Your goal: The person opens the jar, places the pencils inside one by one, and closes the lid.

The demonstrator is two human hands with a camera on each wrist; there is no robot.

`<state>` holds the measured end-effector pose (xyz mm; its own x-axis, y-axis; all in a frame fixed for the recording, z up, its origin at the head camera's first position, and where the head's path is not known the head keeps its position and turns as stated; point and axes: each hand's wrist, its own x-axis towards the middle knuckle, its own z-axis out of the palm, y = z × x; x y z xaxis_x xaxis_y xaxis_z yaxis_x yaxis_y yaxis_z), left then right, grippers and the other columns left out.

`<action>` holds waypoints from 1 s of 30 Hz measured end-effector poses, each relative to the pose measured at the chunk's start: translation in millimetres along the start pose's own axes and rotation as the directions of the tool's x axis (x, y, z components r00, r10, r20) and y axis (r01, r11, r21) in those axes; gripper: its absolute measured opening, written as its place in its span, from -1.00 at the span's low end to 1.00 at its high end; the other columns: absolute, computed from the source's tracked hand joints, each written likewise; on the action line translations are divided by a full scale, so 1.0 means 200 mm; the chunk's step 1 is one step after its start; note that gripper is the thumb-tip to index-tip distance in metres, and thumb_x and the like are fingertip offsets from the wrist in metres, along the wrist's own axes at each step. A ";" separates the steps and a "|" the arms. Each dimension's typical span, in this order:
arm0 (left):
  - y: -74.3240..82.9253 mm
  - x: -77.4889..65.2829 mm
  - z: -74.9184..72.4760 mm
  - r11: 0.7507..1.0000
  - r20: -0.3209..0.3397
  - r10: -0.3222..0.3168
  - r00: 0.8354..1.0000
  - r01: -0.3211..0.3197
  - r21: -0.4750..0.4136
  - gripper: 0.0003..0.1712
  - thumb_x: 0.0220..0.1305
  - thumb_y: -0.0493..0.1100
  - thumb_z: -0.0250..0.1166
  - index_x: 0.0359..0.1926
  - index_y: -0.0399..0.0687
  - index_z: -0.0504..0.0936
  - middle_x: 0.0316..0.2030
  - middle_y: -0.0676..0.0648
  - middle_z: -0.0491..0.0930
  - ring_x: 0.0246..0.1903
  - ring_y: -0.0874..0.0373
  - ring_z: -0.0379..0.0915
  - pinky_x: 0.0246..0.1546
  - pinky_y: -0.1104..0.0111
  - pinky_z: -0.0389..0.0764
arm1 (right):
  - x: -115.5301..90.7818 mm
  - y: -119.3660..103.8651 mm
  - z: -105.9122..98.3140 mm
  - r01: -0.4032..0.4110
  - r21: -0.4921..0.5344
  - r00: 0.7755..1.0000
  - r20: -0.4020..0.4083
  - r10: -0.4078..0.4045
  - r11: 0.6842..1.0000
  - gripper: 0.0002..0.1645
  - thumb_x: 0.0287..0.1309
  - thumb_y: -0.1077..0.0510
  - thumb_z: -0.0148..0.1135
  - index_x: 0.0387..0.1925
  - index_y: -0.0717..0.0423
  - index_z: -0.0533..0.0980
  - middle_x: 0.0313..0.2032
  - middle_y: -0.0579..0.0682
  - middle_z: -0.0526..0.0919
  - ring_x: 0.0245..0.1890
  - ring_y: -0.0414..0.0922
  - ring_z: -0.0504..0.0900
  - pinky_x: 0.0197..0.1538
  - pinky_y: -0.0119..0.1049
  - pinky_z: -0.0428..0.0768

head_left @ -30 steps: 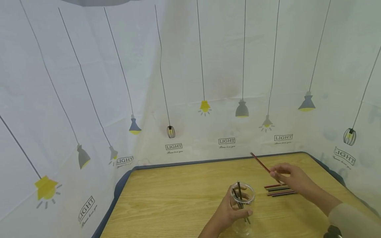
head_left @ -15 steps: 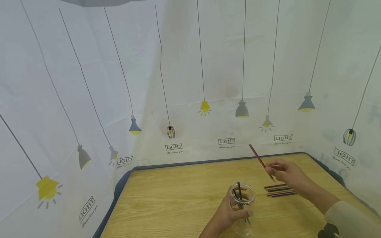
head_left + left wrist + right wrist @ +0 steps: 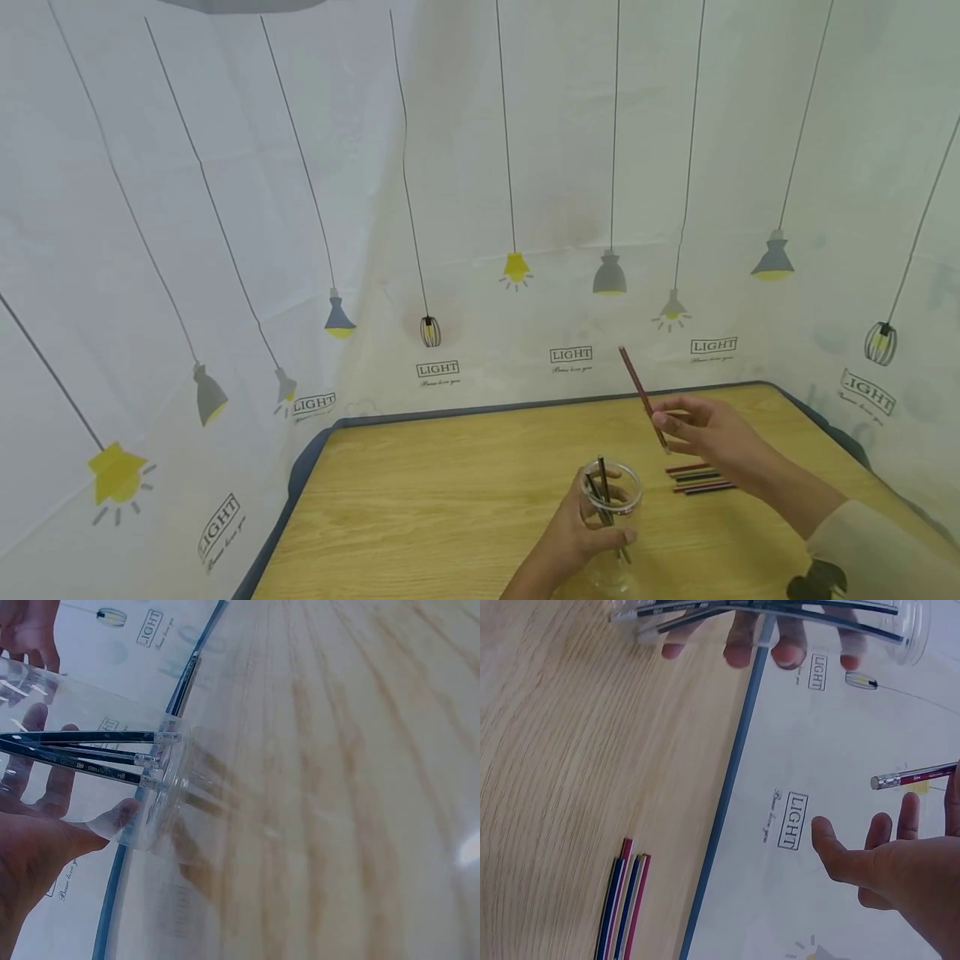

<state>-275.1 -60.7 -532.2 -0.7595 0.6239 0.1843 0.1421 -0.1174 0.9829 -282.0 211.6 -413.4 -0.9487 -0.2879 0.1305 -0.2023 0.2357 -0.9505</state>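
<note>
My left hand [image 3: 562,537] grips a clear jar [image 3: 640,492], its fingers around the far side and the thumb on the near side. Dark pencils [image 3: 105,772] lean inside, their eraser ends at the jar's bottom in the left wrist view. To the right, my right hand [image 3: 708,435] pinches a red pencil [image 3: 637,385] between thumb and fingers, raised above the table and tilted. Its eraser end [image 3: 885,781] points down. Below that hand lie several loose pencils [image 3: 693,478], side by side in red and dark colours, partly hidden by the wrist.
The wooden table [image 3: 435,492] has a dark blue edge [image 3: 480,411] along the back and sides. Behind it hangs a white curtain [image 3: 480,167] printed with lamps and the word LIGHT. A light sleeve [image 3: 877,550] covers the right forearm.
My right hand has moved left with the red pencil, away from the loose pencils and closer to the jar; the pencil now stands steeper. The left hand and the jar have stayed in place.
</note>
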 end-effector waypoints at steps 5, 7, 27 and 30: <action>0.00 0.00 0.00 1.000 -0.009 -0.003 1.000 0.003 -0.005 -0.16 0.36 -0.21 0.49 0.56 0.14 0.31 0.30 -0.10 0.59 0.25 0.13 0.59 0.23 0.28 0.73 | 0.00 -0.04 0.03 0.024 0.064 0.999 0.037 -0.026 0.998 -0.73 0.67 0.07 0.21 0.22 0.02 0.64 0.21 -0.26 0.67 0.20 -0.40 0.67 0.38 0.06 0.73; 0.00 0.00 0.00 1.000 -0.010 -0.002 1.000 0.002 -0.011 -0.15 0.36 -0.23 0.48 0.56 0.11 0.30 0.29 -0.06 0.60 0.25 0.13 0.59 0.23 0.29 0.74 | 0.00 -0.06 0.04 0.030 0.078 0.998 0.052 -0.034 0.996 -0.75 0.68 0.08 0.20 0.21 -0.02 0.65 0.22 -0.27 0.68 0.21 -0.39 0.67 0.40 0.09 0.71; 0.00 0.00 0.01 1.000 0.001 0.016 1.000 -0.016 -0.027 -0.18 0.34 -0.28 0.43 0.53 0.17 0.31 0.24 0.07 0.59 0.26 0.13 0.60 0.24 0.29 0.75 | -0.02 -0.18 0.15 0.022 0.209 0.985 0.162 -0.057 0.978 -0.76 0.71 0.10 0.14 0.20 -0.06 0.66 0.32 -0.37 0.66 0.33 -0.41 0.61 0.45 0.05 0.68; 0.00 0.00 0.01 1.000 0.001 0.016 1.000 -0.016 -0.026 -0.17 0.34 -0.28 0.43 0.53 0.18 0.32 0.24 0.07 0.59 0.25 0.14 0.60 0.25 0.29 0.74 | -0.03 -0.20 0.16 0.016 0.215 0.986 0.161 -0.051 0.977 -0.76 0.71 0.10 0.14 0.19 -0.04 0.66 0.31 -0.36 0.66 0.33 -0.39 0.62 0.47 0.09 0.66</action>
<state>-273.7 -59.2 -532.2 -0.7567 0.6224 0.2001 0.1379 -0.1473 0.9794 -261.2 173.4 -385.5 -0.8854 -0.4456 0.1321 -0.1605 0.0265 -0.9867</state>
